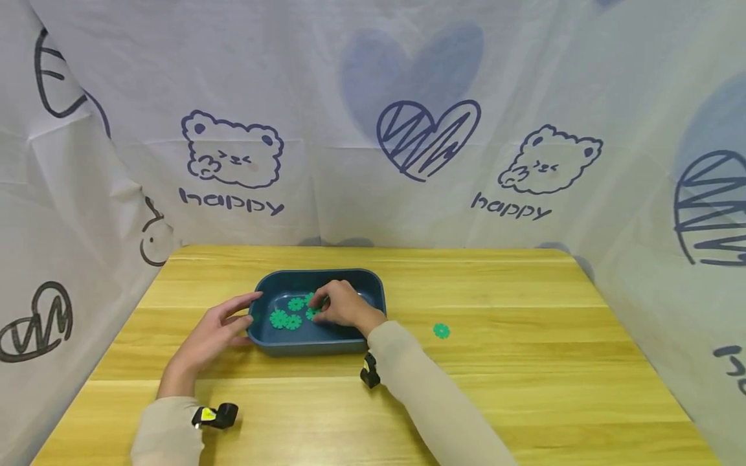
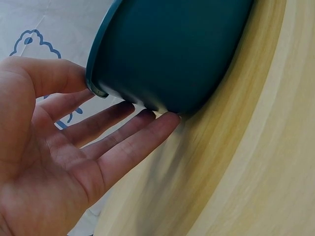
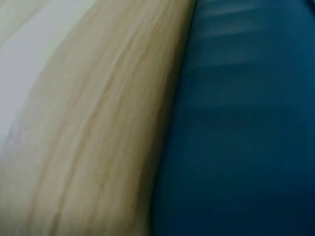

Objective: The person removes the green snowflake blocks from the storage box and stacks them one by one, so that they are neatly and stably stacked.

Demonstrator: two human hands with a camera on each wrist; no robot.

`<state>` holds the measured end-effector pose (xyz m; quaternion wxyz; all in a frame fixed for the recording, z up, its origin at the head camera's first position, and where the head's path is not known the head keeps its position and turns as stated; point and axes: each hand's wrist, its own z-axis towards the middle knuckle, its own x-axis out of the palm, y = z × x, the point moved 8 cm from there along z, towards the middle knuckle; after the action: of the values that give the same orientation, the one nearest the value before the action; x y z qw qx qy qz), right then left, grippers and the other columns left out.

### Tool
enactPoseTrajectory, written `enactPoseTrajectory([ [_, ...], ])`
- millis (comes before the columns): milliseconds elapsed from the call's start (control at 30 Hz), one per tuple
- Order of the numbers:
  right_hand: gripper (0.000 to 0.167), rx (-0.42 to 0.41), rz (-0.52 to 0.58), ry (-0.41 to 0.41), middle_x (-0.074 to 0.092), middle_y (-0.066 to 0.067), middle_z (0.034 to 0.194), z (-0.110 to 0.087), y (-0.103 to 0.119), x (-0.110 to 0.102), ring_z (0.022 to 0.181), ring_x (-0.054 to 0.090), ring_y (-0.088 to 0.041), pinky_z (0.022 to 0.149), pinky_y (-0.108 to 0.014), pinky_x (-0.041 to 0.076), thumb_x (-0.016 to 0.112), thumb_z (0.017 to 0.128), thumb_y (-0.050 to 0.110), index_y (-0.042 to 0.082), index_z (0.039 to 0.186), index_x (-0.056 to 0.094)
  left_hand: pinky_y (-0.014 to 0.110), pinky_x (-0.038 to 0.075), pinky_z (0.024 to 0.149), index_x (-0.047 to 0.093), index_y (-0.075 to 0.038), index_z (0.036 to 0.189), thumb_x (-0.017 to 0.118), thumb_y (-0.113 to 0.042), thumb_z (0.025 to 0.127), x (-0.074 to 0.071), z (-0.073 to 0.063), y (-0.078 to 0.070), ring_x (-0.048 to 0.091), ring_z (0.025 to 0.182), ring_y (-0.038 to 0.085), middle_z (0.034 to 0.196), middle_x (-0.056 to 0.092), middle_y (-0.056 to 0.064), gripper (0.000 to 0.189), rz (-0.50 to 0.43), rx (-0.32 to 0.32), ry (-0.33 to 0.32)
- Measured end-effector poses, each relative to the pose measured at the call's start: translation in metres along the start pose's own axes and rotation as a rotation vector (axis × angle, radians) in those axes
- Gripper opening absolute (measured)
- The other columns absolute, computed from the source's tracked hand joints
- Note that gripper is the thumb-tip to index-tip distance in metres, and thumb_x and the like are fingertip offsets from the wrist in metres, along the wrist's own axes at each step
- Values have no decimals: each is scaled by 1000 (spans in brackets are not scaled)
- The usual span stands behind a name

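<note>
A dark blue rectangular tub [image 1: 317, 348] stands on the wooden table with several green flower-shaped plastic discs [image 1: 280, 319] in its left half. My left hand [image 1: 212, 333] is at the tub's left end. In the left wrist view its thumb touches the rim and its extended fingers rest against the outer wall. Reaching into the tub over its front right side, my right hand [image 1: 345, 305] has bent fingers and seems to pinch a green disc [image 1: 311, 314] between thumb and fingertip. The right wrist view shows only the tub's outer wall [image 3: 236, 147] and table.
One more green disc [image 1: 441, 331] lies flat on the table [image 1: 524, 369], to the right of the tub. White cloth [image 1: 350, 194] with printed bears and hearts hangs behind the table and along both sides.
</note>
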<state>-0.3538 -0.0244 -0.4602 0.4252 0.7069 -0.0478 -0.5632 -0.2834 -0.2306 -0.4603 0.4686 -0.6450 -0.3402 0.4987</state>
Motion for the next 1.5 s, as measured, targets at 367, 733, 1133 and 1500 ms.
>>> enactPoseTrajectory([
  [367,22,-15,-39,19,78,-6,111,2,-2,3,76,63,-5,71,-14,53,84,86,10,9,108,80,37,64,90,36,-6,160,49,-15,109,-1,0,-3,47,140,52,168,24,27,53,9,3,-2],
  [733,26,-73,-64,56,73,-8,116,-1,5,4,73,60,-4,70,-13,52,82,87,6,9,112,79,36,64,90,37,-5,159,50,-15,109,0,0,-4,48,139,53,168,24,27,53,2,6,-2],
  [1133,26,-68,-77,82,78,-6,115,0,2,9,73,61,-4,70,-13,53,81,89,9,10,115,79,38,64,91,36,-7,160,50,-16,109,0,0,0,47,140,52,168,24,27,54,4,-12,0],
  [1500,26,-60,-247,142,78,-1,111,-3,6,13,96,68,-11,86,-21,59,78,93,23,12,117,78,38,64,91,36,-7,160,50,-15,109,1,-1,0,46,141,52,168,23,27,54,8,-2,1],
])
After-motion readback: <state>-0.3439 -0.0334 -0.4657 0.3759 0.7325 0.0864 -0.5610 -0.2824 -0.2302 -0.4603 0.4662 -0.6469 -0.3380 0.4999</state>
